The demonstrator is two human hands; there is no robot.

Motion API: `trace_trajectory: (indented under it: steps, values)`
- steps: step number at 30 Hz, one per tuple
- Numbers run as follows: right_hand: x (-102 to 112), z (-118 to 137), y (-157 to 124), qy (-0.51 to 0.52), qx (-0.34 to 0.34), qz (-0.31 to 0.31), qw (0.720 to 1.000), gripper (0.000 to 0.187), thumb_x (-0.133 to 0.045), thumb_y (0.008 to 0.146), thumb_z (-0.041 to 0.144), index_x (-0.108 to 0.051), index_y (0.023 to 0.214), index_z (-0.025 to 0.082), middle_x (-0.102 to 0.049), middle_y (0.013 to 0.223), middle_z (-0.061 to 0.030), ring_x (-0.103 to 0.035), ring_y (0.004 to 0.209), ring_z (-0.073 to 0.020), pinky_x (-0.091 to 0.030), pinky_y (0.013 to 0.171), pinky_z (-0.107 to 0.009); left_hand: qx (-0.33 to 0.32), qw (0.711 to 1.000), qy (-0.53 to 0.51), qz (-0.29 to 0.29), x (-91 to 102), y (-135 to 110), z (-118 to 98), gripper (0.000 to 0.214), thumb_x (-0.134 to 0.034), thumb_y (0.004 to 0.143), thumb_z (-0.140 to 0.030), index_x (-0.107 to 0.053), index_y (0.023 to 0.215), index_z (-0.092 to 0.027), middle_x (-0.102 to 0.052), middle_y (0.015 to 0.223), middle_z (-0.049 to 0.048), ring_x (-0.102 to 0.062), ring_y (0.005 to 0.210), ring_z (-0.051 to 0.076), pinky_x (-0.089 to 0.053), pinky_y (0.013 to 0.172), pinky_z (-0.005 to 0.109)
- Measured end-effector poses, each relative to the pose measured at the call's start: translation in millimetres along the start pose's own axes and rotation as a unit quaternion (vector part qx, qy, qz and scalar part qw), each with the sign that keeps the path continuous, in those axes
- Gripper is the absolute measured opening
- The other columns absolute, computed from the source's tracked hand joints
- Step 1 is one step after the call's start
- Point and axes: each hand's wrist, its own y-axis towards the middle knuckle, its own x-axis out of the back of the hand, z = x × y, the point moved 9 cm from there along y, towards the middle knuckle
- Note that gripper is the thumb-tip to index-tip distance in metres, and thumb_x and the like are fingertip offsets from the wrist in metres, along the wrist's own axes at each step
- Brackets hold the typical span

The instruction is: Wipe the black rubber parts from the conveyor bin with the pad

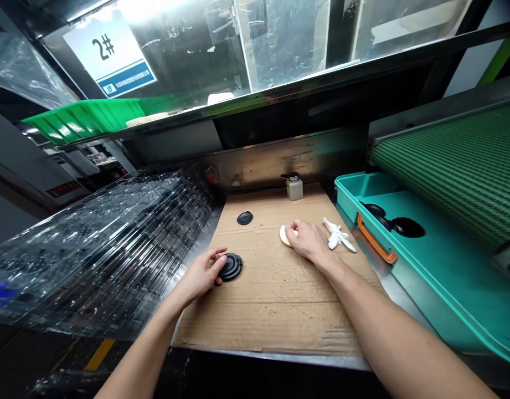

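My left hand (199, 275) grips the edge of a round black ribbed plastic part (231, 266) lying on a cardboard sheet (275, 316). My right hand (310, 239) presses on a cream-coloured pad (284, 235), its fingertips closed over it and part of it hidden. A smaller flat black disc (245, 218) lies farther back on the cardboard. A crumpled white cloth (338, 235) sits just beyond my right hand. Behind them stands a small pump-top bottle (294, 187) with a metal lid.
On the left lies a tall stack of clear plastic trays (101, 255). On the right are a teal tray (446, 277) with an orange handle, holding black round parts (408, 227), and a green belt (454, 166). A green bin (80, 119) sits on a shelf above.
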Motion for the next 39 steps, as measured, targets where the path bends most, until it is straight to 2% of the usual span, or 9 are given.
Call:
trace_trajectory:
  steps: [3, 8, 20, 25, 28, 30, 33, 35, 39]
  values:
    - [-0.7, 0.3, 0.3, -0.006, 0.000, 0.004, 1.000, 0.040, -0.037, 0.090, 0.053, -0.065, 0.094, 0.024, -0.069, 0.086, -0.0079, -0.063, 0.084, -0.0262, -0.037, 0.066, -0.031, -0.031, 0.992, 0.118, -0.025, 8.6, -0.8, -7.8, 0.070, -0.057, 0.075, -0.060, -0.051, 0.131, -0.019, -0.060, 0.112, 0.0100, -0.066, 0.077, 0.020, -0.053, 0.073, 0.034]
    - [-1.4, 0.0, 0.9, -0.010, -0.002, 0.006, 1.000, 0.038, -0.039, 0.090, 0.051, -0.065, 0.096, 0.024, -0.069, 0.088, -0.0082, -0.063, 0.085, -0.0253, -0.038, 0.067, -0.031, -0.146, 0.962, 0.228, 0.028, -10.7, -4.4, -37.1, 0.088, -0.072, 0.064, -0.052, -0.039, 0.142, -0.025, -0.041, 0.143, 0.0096, -0.039, 0.131, 0.030, -0.030, 0.110, 0.041]
    - [2.5, 3.2, -0.5, -0.007, -0.001, 0.008, 1.000, 0.038, -0.037, 0.090, 0.050, -0.064, 0.096, 0.023, -0.069, 0.087, -0.0089, -0.064, 0.086, -0.0265, -0.041, 0.071, -0.033, -0.145, 0.965, 0.213, 0.054, -11.4, -5.4, -43.9, 0.069, -0.064, 0.072, -0.033, -0.045, 0.137, -0.026, -0.060, 0.125, 0.0052, -0.054, 0.117, 0.027, -0.035, 0.106, 0.040]
    - [8.7, 6.7, -1.5, 0.005, 0.004, 0.013, 1.000, 0.037, -0.038, 0.089, 0.047, -0.063, 0.098, 0.022, -0.069, 0.090, -0.0100, -0.065, 0.088, -0.0267, -0.044, 0.073, -0.035, -0.141, 0.953, 0.262, 0.058, -3.4, 4.3, -18.8, 0.064, -0.060, 0.077, -0.042, -0.041, 0.138, -0.028, -0.058, 0.129, 0.0037, -0.053, 0.120, 0.026, -0.037, 0.106, 0.040]
    - [12.2, 5.6, 0.0, 0.021, 0.004, 0.007, 1.000, 0.039, -0.038, 0.089, 0.048, -0.063, 0.100, 0.020, -0.069, 0.090, -0.0109, -0.065, 0.087, -0.0275, -0.046, 0.073, -0.036, -0.170, 0.936, 0.308, 0.014, 2.5, 16.0, -25.6, 0.071, -0.064, 0.072, -0.052, -0.043, 0.137, -0.030, -0.051, 0.138, 0.0046, -0.047, 0.126, 0.030, -0.036, 0.107, 0.044]
    - [13.6, 5.2, 1.1, 0.033, 0.006, 0.002, 0.999, 0.039, -0.038, 0.088, 0.046, -0.063, 0.100, 0.019, -0.069, 0.090, -0.0115, -0.066, 0.086, -0.0284, -0.047, 0.073, -0.038, -0.207, 0.925, 0.318, -0.024, 1.0, 21.1, -56.0, 0.070, -0.064, 0.071, -0.055, -0.045, 0.135, -0.030, -0.047, 0.141, 0.0046, -0.044, 0.128, 0.031, -0.035, 0.107, 0.046]
    - [13.9, 5.9, 2.0, 0.052, 0.013, -0.002, 0.999, 0.038, -0.039, 0.087, 0.043, -0.062, 0.100, 0.017, -0.069, 0.089, -0.0125, -0.066, 0.084, -0.0296, -0.049, 0.073, -0.040, -0.274, 0.916, 0.291, -0.037, -26.2, 25.7, -139.5, 0.055, -0.055, 0.081, -0.052, -0.048, 0.130, -0.029, -0.053, 0.135, 0.0043, -0.049, 0.123, 0.028, -0.038, 0.105, 0.043]
    - [14.6, 6.9, 2.3, 0.068, 0.020, -0.001, 0.997, 0.038, -0.041, 0.086, 0.041, -0.062, 0.105, 0.015, -0.069, 0.092, -0.0130, -0.065, 0.087, -0.0305, -0.049, 0.075, -0.042, -0.341, 0.901, 0.269, -0.024, -65.2, 29.3, -210.9, 0.044, -0.050, 0.085, -0.049, -0.054, 0.124, -0.027, -0.059, 0.127, 0.0048, -0.052, 0.118, 0.027, -0.039, 0.102, 0.041]
    - [23.4, 7.4, 1.7, 0.101, 0.035, 0.003, 0.994, 0.041, -0.045, 0.085, 0.035, -0.056, 0.120, 0.017, -0.064, 0.113, -0.0125, -0.061, 0.099, -0.0335, -0.047, 0.083, -0.046, -0.473, 0.847, 0.233, 0.064, -179.9, 48.7, -328.7, 0.038, -0.048, 0.087, -0.043, -0.062, 0.117, -0.024, -0.062, 0.121, 0.0084, -0.052, 0.116, 0.027, -0.037, 0.102, 0.042]
